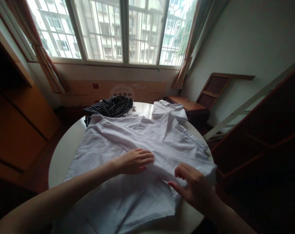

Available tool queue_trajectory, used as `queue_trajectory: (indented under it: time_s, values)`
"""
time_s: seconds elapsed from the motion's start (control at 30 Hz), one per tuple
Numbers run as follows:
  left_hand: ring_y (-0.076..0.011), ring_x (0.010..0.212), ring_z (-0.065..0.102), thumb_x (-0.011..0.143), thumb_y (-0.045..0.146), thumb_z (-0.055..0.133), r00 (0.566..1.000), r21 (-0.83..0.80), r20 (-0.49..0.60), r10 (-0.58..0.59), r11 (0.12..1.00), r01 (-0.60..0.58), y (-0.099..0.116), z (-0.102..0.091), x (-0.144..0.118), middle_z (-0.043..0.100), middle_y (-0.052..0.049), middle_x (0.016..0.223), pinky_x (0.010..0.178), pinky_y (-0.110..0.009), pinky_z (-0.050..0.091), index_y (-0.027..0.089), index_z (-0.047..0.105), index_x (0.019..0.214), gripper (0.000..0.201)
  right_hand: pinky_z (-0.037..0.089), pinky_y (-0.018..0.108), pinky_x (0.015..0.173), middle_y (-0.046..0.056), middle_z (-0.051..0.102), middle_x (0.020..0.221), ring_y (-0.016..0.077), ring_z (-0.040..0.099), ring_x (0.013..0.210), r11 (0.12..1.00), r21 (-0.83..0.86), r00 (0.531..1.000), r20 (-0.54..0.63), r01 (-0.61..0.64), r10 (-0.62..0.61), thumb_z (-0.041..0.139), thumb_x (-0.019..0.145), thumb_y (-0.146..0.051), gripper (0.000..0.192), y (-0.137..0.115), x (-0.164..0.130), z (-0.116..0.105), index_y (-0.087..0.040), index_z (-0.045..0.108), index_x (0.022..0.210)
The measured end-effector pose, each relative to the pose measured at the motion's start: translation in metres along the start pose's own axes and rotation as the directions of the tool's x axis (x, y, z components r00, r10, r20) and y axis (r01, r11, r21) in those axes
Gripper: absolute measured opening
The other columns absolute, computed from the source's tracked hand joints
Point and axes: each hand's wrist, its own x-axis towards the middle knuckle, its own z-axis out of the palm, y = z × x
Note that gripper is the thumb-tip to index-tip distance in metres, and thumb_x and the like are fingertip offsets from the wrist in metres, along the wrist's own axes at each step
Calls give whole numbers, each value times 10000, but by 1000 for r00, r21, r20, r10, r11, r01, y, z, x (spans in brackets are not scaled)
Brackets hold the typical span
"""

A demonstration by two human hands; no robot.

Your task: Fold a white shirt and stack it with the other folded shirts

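Here, both hands — flat on crumpled white shirt [128, 143].

Shirt [128, 156] on table [62, 152]; striped garment [112, 106] behind, far-left.

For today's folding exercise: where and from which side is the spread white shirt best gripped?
Probably at the folded sleeve edge near the right hand, coming from the right side. The white shirt lies flat on the round table, so only that raised fold by the table rim offers an edge to pinch. The left hand rests flat on the cloth and could pin it.
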Motion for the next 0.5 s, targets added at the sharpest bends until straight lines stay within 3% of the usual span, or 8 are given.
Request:
queue_trajectory:
  time_s: [0.13,0.27,0.5]
  values:
    - [-179,1175,436,806,116,429,999,5,10,-51,999,51,-15,4,-8,537,-81,1224,974,-319,370,168,442,1215,412,352,259,578,32,539,736,163,501,657,997,-76,994,109,7,1,548,700,-209,82,-28,-9,12,-192,493,758]
    - [-163,1191,428,856,136,361,990,1,4,-140,990,140,-32,4,-26,500,-89,1271,996,-322,352,180,438,1241,395,333,258,587,26,547,699,158,496,657,993,-114,984,178,32,-11,456,643,-47,151,-24,-16,22,-188,482,688]
    - [-163,1210,408,858,121,338,943,4,-20,-333,943,333,-69,2,-65,494,-68,1282,1006,-351,349,207,455,1242,411,317,272,602,24,533,717,159,449,656,991,-53,963,247,124,-107,422,564,1,232,-18,-32,25,-187,473,689]
